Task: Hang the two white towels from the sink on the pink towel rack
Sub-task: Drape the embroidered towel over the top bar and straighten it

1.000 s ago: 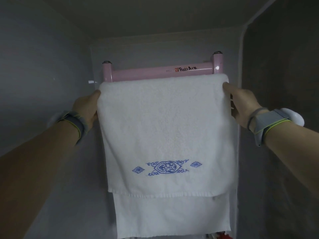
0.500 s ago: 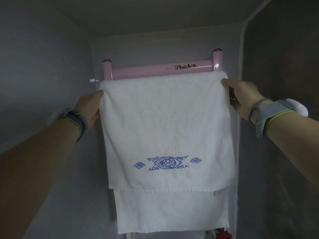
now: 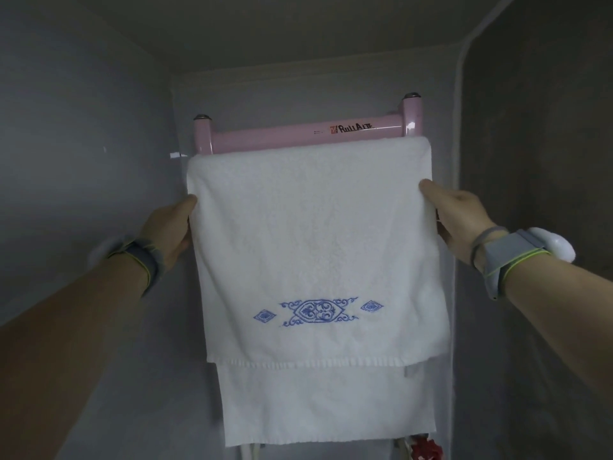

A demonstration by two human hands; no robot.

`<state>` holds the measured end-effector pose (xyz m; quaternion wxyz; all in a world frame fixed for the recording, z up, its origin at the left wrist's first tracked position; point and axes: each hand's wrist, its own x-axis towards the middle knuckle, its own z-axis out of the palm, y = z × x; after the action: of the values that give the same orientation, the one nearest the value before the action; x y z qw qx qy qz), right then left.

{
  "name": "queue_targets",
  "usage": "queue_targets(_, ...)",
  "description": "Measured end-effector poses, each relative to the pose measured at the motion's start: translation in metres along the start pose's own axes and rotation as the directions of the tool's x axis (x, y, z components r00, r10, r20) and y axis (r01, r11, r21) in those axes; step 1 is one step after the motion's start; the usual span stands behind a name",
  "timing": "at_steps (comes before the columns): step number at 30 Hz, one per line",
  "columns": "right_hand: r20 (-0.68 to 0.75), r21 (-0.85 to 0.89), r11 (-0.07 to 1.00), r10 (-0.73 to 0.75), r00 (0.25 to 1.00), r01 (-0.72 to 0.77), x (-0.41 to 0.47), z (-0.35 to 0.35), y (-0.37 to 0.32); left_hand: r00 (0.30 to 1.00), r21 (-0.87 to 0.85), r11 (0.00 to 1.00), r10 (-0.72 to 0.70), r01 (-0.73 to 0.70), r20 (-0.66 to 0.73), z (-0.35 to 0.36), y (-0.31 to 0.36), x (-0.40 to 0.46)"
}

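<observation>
Your left hand (image 3: 169, 227) and right hand (image 3: 459, 217) slid lower — both pinch the embroidered towel (image 3: 315, 247), smoothing it on the pink rack (image 3: 282, 139) — nearly done.

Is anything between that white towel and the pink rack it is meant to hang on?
Nothing visible. The white towel already hangs over a bar just below the top of the pink towel rack. The left hand and right hand hold its side edges directly. A second white layer hangs behind and lower.
</observation>
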<state>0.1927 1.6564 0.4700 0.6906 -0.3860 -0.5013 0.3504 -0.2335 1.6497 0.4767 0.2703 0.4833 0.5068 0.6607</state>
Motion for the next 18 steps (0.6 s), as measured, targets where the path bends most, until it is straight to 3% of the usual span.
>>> queue_targets(5,0.087,-0.048,0.991,0.125,0.988,-0.121,-0.012,-0.003,0.017,0.998,-0.010,1.000,-0.027,0.028,0.062,0.005,-0.013,-0.018)
queue_targets(11,0.083,-0.102,0.993,0.071,0.994,-0.063,-0.020,-0.014,0.036,0.998,0.070,0.996,-0.050,0.047,0.043,0.000,-0.040,-0.033)
queue_targets(18,0.126,-0.178,0.984,0.039,0.991,-0.016,-0.035,-0.031,0.063,0.999,0.248,0.968,0.031,-0.032,0.007,-0.010,-0.071,-0.057)
